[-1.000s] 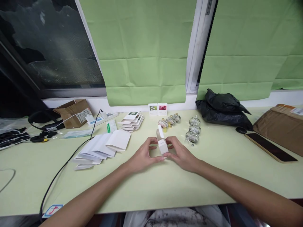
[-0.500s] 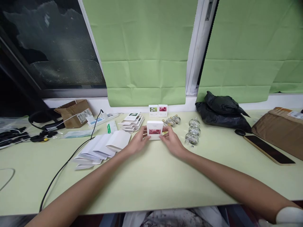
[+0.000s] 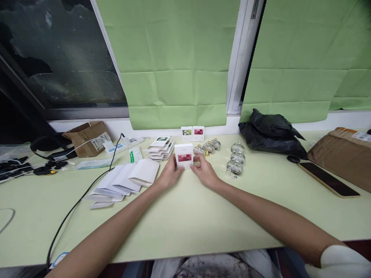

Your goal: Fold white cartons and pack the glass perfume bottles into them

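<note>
A small white box (image 3: 184, 155) with a pink picture on its front stands upright on the pale green table (image 3: 185, 216). My left hand (image 3: 169, 174) grips its left side and my right hand (image 3: 203, 171) grips its right side, fingers closed on it. Just behind it, against the wall, stand two like boxes (image 3: 192, 133), one with a green picture and one with a pink one. Several round glass bottles (image 3: 207, 147) lie to the right of the box, and three more (image 3: 236, 157) sit in a row further right.
Flat white cartons (image 3: 124, 180) and a stack of printed cartons (image 3: 161, 148) lie to the left, crossed by a black cable (image 3: 87, 193). A cardboard box (image 3: 87, 138) sits at far left. A black bag (image 3: 271, 132), a phone (image 3: 329, 179) and a brown parcel (image 3: 344, 154) are at right.
The box was lying tilted nearer to me with its flap up; both hands carried it away from me and set it upright, picture facing me.
</note>
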Tool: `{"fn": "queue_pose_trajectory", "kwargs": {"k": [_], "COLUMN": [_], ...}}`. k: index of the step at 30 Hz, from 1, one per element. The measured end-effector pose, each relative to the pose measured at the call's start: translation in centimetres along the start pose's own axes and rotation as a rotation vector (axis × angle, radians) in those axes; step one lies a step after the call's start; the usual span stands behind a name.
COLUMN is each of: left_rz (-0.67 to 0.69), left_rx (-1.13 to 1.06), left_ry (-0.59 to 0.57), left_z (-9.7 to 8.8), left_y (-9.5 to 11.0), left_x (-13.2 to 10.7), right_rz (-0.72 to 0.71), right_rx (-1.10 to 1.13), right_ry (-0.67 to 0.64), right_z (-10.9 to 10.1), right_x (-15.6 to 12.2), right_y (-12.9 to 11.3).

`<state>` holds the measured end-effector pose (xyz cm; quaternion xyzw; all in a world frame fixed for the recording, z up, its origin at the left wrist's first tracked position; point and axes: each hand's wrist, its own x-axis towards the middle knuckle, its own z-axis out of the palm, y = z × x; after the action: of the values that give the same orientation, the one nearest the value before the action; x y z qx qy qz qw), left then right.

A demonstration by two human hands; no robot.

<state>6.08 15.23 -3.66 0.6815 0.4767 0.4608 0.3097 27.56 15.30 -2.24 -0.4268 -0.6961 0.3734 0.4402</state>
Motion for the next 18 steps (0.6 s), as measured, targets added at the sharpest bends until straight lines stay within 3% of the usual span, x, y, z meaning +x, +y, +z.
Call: {"fn": "queue_pose_trajectory", "kwargs": {"k": [6,11,15,18], "left_rz": [-0.014,0.034,0.192,0.223], "left_rx": [0.034,0.164,0.388,0.629], "left_ry": [0.021,0.093,0.169,0.276], "left_z": [0.1,-0.4,-4.0,-7.7], "left_y": [0.8,2.8,7.0,10.1], "left_x": [0.0,-2.0,-2.1,1.5], "right_rz": [0.065,0.112,0.177,0.146], "right_rx": [-0.017,-0.026,-0.052,-0.055], "right_ry": [-0.013,-0.046,-0.110,-0.172], "right_z": [-0.8,-2.2,-3.8,-4.7], "right_x": [-0.6,-2.8,-5.9,-7.7], "right_y": [-0.5,-1.7,-2.5,-2.7]}}
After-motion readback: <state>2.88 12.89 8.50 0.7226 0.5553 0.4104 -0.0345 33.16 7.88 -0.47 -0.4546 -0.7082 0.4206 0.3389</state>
